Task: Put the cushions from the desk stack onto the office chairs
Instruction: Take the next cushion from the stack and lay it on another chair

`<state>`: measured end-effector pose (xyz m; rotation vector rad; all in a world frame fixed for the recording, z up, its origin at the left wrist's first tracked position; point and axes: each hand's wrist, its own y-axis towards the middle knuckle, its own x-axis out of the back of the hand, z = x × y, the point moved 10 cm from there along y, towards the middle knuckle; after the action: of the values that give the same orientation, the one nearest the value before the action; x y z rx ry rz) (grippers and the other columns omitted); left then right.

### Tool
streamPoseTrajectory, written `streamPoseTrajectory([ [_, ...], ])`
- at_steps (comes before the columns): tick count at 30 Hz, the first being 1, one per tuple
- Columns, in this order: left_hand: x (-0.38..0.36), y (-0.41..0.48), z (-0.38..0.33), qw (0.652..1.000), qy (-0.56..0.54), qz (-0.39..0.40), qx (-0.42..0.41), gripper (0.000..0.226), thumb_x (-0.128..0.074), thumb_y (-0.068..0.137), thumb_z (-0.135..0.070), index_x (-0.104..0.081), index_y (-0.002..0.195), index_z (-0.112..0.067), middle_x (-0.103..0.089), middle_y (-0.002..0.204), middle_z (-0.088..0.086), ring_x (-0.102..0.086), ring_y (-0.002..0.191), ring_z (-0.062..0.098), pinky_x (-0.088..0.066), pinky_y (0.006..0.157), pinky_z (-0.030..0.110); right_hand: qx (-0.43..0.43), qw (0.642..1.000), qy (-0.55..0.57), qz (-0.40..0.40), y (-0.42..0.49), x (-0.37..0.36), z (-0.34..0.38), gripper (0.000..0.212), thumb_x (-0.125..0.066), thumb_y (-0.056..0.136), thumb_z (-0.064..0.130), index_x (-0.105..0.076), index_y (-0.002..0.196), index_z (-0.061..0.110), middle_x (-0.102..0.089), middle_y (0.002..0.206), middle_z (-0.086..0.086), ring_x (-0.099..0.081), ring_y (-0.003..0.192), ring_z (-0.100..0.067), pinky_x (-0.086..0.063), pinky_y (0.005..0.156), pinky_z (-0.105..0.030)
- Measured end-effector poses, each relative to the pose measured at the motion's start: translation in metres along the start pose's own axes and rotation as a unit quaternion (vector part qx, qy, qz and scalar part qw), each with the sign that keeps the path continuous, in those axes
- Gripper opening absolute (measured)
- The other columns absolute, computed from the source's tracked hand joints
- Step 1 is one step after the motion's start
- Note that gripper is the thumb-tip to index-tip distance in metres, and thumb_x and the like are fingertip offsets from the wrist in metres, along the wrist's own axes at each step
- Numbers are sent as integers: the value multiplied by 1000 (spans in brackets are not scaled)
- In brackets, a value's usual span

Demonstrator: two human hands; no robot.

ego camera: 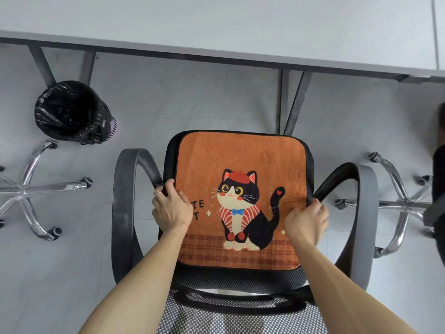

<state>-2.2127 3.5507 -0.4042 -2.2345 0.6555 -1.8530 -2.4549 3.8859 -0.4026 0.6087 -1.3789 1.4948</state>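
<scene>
Both our hands are closed on the cushion (240, 160). The left hand (172, 208) curls its fingers over the left edge, and the right hand (305, 220) is bunched round the right edge; we hold nothing else.

The cushion lies flat on the seat of the chair (240, 277), cat picture up with its feet toward us, between the two armrests (122, 189). It spans straight across from one hand to the other, so neither hand is nearer. Both grip the half closer to us, the left a touch further toward the desk (216, 25). It is about square, so no long axis matters.

A band of black mesh shows along the near edge and thin strips show at the sides, so we judge it sits squarely, perhaps slightly forward. What remains here is to let go and draw our hands out and up past the armrests, which stand just beside our knuckles. We cannot see the stack from here.
</scene>
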Motion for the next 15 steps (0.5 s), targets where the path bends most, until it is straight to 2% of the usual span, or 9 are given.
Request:
streamPoseTrajectory([
  [2,-12,-17,-22,985,92,22,-143,55,-50,96,-40,-33,147,-26,-26,156,16,-37,136,39,-39,105,53,124,990,-66,17,-20,-11,23,66,-49,94,13,-23,154,19,-11,166,-11,-16,149,-36,-24,121,-51],
  [4,-37,-34,-31,956,160,81,-230,70,-44,96,-50,-16,158,-29,-7,166,14,-16,149,38,-25,117,53,185,974,-111,66,-36,-33,32,77,-48,91,12,-15,159,27,-1,168,-7,-3,154,-32,-16,125,-52],
  [7,-58,-35,-23,947,166,161,-224,76,-29,100,-57,18,155,-38,34,160,4,24,150,32,0,121,51,166,968,-123,140,-37,-53,29,89,-46,90,10,1,161,33,15,169,-4,14,155,-30,-10,125,-54],
  [9,-61,-31,-20,939,168,202,-222,75,-27,101,-59,25,152,-42,44,154,-2,33,146,28,5,121,49,171,962,-129,167,-33,-56,25,91,-45,89,8,3,162,34,19,168,-3,18,154,-29,-9,126,-53],
  [12,-60,-30,-19,924,193,249,-216,76,-28,101,-60,28,150,-43,48,152,-3,35,145,27,2,122,50,181,951,-155,197,-30,-51,24,91,-44,91,3,3,162,37,20,168,-1,19,155,-28,-11,126,-46],
  [15,-49,-34,-26,899,264,281,-207,81,-38,102,-50,23,154,-39,40,157,2,25,150,31,-14,121,50,171,930,-216,244,-29,-40,30,90,-47,92,4,-2,162,39,15,169,-1,8,156,-30,-24,122,-46],
])
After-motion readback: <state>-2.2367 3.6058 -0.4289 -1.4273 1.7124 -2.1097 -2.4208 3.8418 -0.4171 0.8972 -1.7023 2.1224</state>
